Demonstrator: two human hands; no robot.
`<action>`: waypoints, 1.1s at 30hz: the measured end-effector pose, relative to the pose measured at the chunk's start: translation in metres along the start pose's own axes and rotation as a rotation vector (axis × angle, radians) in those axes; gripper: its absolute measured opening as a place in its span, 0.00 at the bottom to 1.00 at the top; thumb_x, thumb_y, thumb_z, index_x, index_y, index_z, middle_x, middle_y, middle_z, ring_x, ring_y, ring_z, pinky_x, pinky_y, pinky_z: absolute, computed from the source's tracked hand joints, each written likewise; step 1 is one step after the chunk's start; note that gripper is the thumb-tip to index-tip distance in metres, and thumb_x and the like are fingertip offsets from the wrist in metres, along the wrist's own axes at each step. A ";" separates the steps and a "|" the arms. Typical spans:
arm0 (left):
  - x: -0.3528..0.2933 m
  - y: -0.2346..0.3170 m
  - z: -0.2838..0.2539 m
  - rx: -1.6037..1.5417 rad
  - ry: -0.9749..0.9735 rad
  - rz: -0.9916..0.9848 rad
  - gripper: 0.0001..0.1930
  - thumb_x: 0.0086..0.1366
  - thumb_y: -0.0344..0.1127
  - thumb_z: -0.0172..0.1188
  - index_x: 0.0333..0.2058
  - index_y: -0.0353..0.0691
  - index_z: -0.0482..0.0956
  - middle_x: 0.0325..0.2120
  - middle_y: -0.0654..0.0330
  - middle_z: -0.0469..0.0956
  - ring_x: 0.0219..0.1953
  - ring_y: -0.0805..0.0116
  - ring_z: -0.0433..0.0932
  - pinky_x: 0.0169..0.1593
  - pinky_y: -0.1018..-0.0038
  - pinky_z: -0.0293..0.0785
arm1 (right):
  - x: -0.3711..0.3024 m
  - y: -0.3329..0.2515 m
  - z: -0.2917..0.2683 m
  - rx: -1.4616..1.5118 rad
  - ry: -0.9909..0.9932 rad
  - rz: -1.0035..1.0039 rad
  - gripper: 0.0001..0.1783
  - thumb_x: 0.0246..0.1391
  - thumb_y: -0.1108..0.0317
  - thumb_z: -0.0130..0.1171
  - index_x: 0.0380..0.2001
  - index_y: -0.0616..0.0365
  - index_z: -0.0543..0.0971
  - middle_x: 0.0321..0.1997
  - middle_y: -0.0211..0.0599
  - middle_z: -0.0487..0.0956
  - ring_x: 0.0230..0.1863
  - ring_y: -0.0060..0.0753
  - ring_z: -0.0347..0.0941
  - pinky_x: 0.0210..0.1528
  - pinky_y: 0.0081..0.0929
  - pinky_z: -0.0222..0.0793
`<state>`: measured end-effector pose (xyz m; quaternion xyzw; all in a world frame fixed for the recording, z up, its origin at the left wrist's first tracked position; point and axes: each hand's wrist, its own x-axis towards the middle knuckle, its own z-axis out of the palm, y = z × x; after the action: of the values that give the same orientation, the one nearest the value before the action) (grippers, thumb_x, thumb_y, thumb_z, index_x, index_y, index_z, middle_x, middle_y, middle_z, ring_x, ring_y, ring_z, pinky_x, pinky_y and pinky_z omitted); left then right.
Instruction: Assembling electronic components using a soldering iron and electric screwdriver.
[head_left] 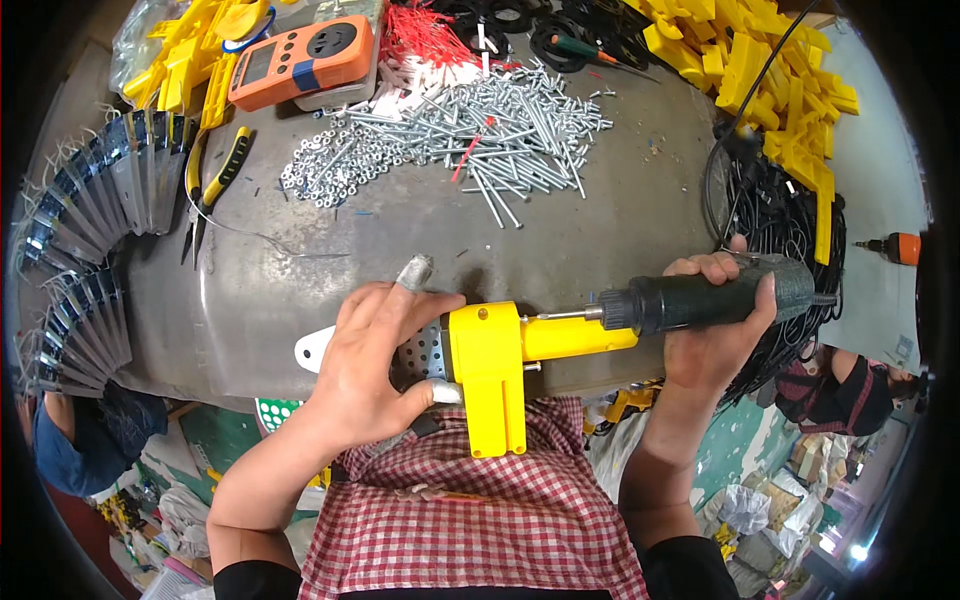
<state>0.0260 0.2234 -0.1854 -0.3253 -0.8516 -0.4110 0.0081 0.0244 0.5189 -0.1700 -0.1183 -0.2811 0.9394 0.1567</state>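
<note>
Left hand: Yours (370,370), at the centre left of the frame, gripped the perforated section (422,355) of the yellow unit, thumb below and fingers above; grey wrapping covered its thumb tip and one fingertip.
Yellow unit: It (487,385) was at the centre of the frame, over the near edge of the metal table (270,325), with a yellow arm (580,340) pointing right.
Right hand: Yours (715,325), right of centre, was closed around the dark power screwdriver (665,305).
Bit: It (575,315) pointed left, its tip by a screw at the unit's right side.
Lower screw: Another (534,367) stuck out below the yellow arm.
Hardware: You had loose screws (530,125) heaped at the upper centre, nuts (325,165) to their left.
Tools: Yellow-and-black pliers (230,170) and an orange multimeter (300,68) lay upper left.
Yellow parts: These (785,95) were piled upper right, above black cables (785,220).
</note>
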 end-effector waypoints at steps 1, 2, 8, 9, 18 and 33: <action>0.000 -0.001 0.000 0.007 0.004 0.014 0.48 0.38 0.28 0.67 0.58 0.30 0.49 0.46 0.53 0.76 0.45 0.48 0.71 0.53 0.54 0.60 | 0.000 -0.001 0.001 0.000 0.003 -0.008 0.22 0.57 0.54 0.49 0.49 0.56 0.67 0.31 0.29 0.68 0.35 0.26 0.65 0.48 0.34 0.62; 0.000 -0.001 0.000 0.004 0.002 0.016 0.48 0.38 0.28 0.67 0.58 0.30 0.49 0.46 0.53 0.76 0.45 0.48 0.71 0.53 0.54 0.60 | 0.000 0.000 0.002 -0.001 0.006 -0.011 0.22 0.57 0.54 0.49 0.49 0.56 0.67 0.31 0.29 0.68 0.35 0.26 0.65 0.48 0.34 0.62; -0.001 -0.003 -0.004 0.011 0.027 0.036 0.49 0.38 0.27 0.66 0.59 0.31 0.49 0.47 0.54 0.75 0.45 0.50 0.71 0.52 0.56 0.60 | -0.001 0.018 0.012 0.072 -0.025 0.084 0.21 0.56 0.54 0.49 0.48 0.55 0.67 0.31 0.29 0.68 0.35 0.26 0.65 0.47 0.33 0.62; 0.001 -0.001 -0.006 0.007 -0.008 -0.006 0.47 0.38 0.27 0.66 0.59 0.31 0.51 0.47 0.54 0.74 0.45 0.51 0.70 0.52 0.58 0.60 | 0.000 0.019 0.011 0.084 -0.026 0.069 0.21 0.56 0.54 0.50 0.48 0.55 0.67 0.31 0.28 0.68 0.35 0.26 0.64 0.47 0.33 0.62; 0.002 -0.020 -0.033 -0.234 0.221 -0.374 0.28 0.49 0.29 0.65 0.49 0.35 0.66 0.41 0.50 0.75 0.41 0.53 0.75 0.44 0.65 0.71 | -0.009 0.012 -0.004 -0.014 -0.070 0.010 0.31 0.57 0.52 0.49 0.59 0.56 0.60 0.36 0.28 0.66 0.40 0.25 0.63 0.53 0.36 0.59; 0.006 -0.073 -0.068 0.669 0.219 -0.205 0.11 0.46 0.19 0.57 0.31 0.37 0.72 0.29 0.54 0.75 0.34 0.54 0.74 0.38 0.65 0.71 | -0.006 0.004 -0.014 -0.042 -0.209 0.051 0.40 0.56 0.50 0.54 0.64 0.56 0.50 0.41 0.28 0.64 0.46 0.27 0.62 0.61 0.40 0.52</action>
<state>-0.0369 0.1456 -0.1890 -0.1716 -0.9612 -0.1408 0.1637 0.0330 0.5205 -0.1829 -0.0299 -0.3124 0.9442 0.1002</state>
